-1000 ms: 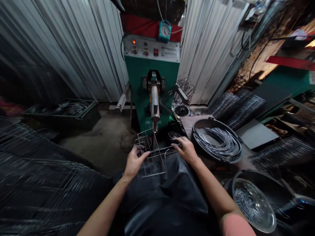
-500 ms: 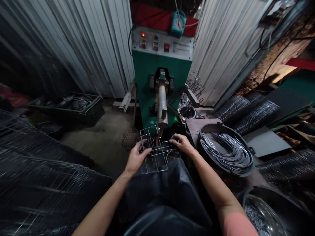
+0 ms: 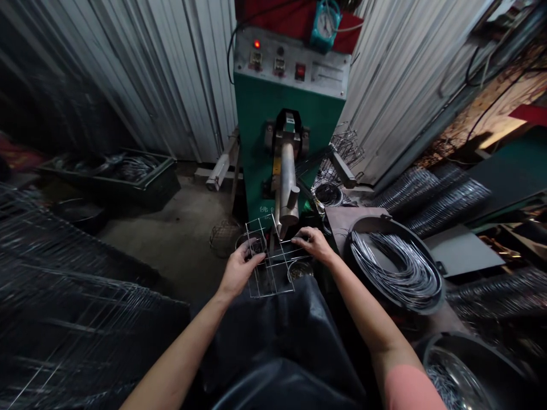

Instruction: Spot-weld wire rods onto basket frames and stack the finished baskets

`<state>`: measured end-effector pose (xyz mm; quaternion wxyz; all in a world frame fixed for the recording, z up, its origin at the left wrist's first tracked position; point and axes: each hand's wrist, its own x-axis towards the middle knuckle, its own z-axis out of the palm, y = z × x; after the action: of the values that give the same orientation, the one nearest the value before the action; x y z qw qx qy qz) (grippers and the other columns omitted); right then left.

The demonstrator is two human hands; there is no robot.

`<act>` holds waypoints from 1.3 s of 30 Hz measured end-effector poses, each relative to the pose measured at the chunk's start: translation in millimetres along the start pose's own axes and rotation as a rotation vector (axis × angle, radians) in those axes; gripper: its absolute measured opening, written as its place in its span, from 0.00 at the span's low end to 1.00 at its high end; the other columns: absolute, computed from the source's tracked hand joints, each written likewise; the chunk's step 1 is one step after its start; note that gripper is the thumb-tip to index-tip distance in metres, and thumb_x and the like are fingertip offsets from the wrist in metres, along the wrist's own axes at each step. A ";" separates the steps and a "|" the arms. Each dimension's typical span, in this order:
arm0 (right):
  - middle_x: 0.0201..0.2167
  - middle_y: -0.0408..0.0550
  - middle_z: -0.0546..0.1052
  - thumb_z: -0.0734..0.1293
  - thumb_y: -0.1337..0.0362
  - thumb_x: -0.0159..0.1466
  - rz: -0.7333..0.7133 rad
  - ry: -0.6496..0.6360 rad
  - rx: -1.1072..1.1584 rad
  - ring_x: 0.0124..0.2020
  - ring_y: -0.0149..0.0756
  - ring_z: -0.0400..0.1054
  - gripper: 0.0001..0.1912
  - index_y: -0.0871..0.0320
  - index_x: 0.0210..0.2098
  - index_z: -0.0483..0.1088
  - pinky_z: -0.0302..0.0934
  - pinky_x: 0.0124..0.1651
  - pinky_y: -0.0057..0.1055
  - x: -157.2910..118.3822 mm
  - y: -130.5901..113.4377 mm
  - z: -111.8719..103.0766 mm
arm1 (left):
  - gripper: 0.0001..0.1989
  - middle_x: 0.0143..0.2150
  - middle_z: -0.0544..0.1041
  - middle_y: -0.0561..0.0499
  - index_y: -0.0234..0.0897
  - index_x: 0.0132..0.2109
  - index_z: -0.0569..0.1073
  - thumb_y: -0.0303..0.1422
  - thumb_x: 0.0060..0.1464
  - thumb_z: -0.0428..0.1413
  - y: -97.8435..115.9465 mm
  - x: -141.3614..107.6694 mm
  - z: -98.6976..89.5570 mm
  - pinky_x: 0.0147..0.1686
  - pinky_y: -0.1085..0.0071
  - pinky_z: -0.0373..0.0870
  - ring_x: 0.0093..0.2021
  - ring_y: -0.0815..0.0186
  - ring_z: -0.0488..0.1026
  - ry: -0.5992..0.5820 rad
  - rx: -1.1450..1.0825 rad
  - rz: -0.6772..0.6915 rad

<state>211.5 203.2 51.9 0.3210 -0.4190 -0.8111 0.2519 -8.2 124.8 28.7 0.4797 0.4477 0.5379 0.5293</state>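
Note:
Both my hands hold a rectangular wire frame (image 3: 273, 267) just below the lower electrode of a green spot-welding machine (image 3: 290, 114). My left hand (image 3: 241, 270) grips the frame's near left side. My right hand (image 3: 314, 244) has its fingers closed on a wire at the far right side, close to the electrode tip (image 3: 280, 228). The silver electrode arm (image 3: 287, 182) points down at the frame's far edge. A small bowl of parts (image 3: 300, 270) shows through the wires, and a second bowl (image 3: 252, 242) sits under the left part of the frame.
A black tub of bent wire rods (image 3: 395, 265) stands to my right, and a steel bowl of short wires (image 3: 453, 381) is at the lower right. Stacked wire racks (image 3: 64, 319) lie at my left. A dark crate (image 3: 137, 182) sits on the concrete floor by corrugated metal walls (image 3: 179, 85).
The view has tilted, shifting the machine up and right. The frame has come closer to the electrode, and my right hand has slid towards the frame's far side.

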 end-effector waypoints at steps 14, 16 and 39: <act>0.24 0.43 0.74 0.66 0.54 0.58 0.047 -0.042 0.006 0.27 0.31 0.66 0.14 0.58 0.24 0.71 0.57 0.31 0.26 8.8 9.5 -1.3 | 0.28 0.30 0.74 0.52 0.31 0.49 0.71 0.36 0.38 0.63 -1.1 11.9 3.8 0.41 0.66 0.65 0.35 0.64 0.71 0.000 -0.096 -0.032; 0.24 0.43 0.73 0.67 0.55 0.58 0.051 -0.048 0.015 0.27 0.31 0.66 0.13 0.58 0.24 0.71 0.56 0.31 0.26 8.9 9.5 -1.7 | 0.28 0.31 0.74 0.50 0.31 0.48 0.71 0.36 0.37 0.63 1.2 12.0 4.3 0.42 0.66 0.65 0.37 0.63 0.71 0.004 -0.113 -0.053; 0.52 0.52 0.68 0.67 0.49 0.56 0.079 0.246 -0.307 0.59 0.48 0.53 0.14 0.54 0.29 0.73 0.48 0.57 0.47 -53.4 12.2 -5.8 | 0.28 0.35 0.76 0.47 0.31 0.47 0.72 0.39 0.37 0.63 -6.9 11.0 9.1 0.30 0.71 0.64 0.33 0.65 0.70 -0.004 -0.111 -0.020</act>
<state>245.7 165.4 31.0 0.3398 -0.5222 -0.7777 0.0844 -0.6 136.6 21.5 0.5102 0.4159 0.5110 0.5528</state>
